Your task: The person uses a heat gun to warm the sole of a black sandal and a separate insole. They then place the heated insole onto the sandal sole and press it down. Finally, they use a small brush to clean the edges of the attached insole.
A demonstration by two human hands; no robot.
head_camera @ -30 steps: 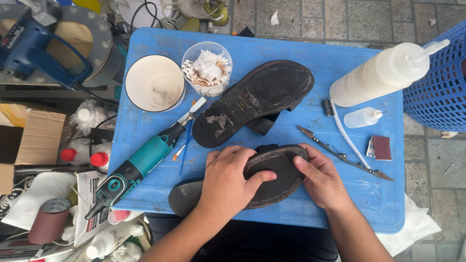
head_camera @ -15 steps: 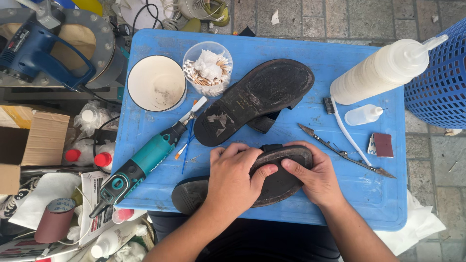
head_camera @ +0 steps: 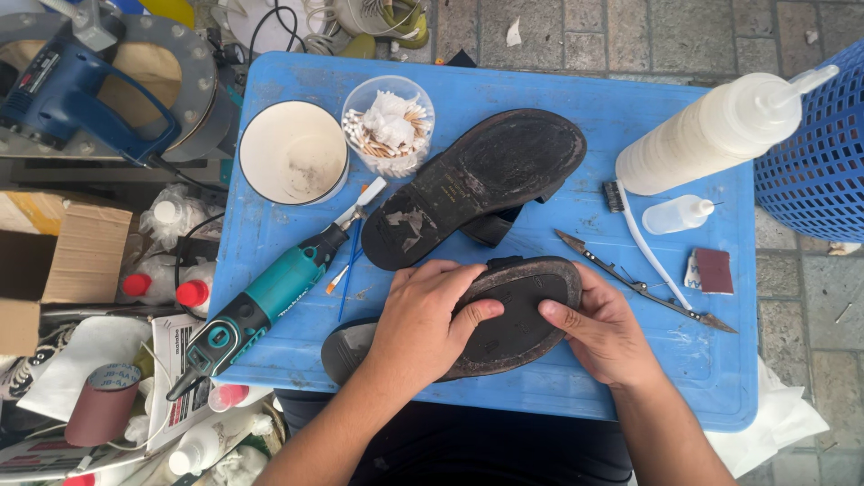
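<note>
A dark sandal point(head_camera: 517, 310) lies sole-up at the near edge of the blue plastic table point(head_camera: 630, 117). My left hand point(head_camera: 423, 324) lies flat across its middle and heel, fingers pressing on the sole. My right hand point(head_camera: 603, 328) cups the toe end, thumb on the sole. A second dark sandal point(head_camera: 477, 184) lies sole-up just beyond, with worn grey patches at the heel.
A teal rotary tool point(head_camera: 261, 301) lies left of my hands. A white cup point(head_camera: 292, 151), a tub of cotton swabs point(head_camera: 389, 126), a large white squeeze bottle point(head_camera: 720, 130), a small dropper bottle point(head_camera: 675, 214), a toothbrush point(head_camera: 643, 238), metal pliers point(head_camera: 643, 288) and sandpaper point(head_camera: 715, 270) share the table. A blue basket point(head_camera: 823, 153) stands right.
Both hands have stayed on the near sandal, pressing on its sole; the fingers shifted slightly. Nothing else on the table moved.
</note>
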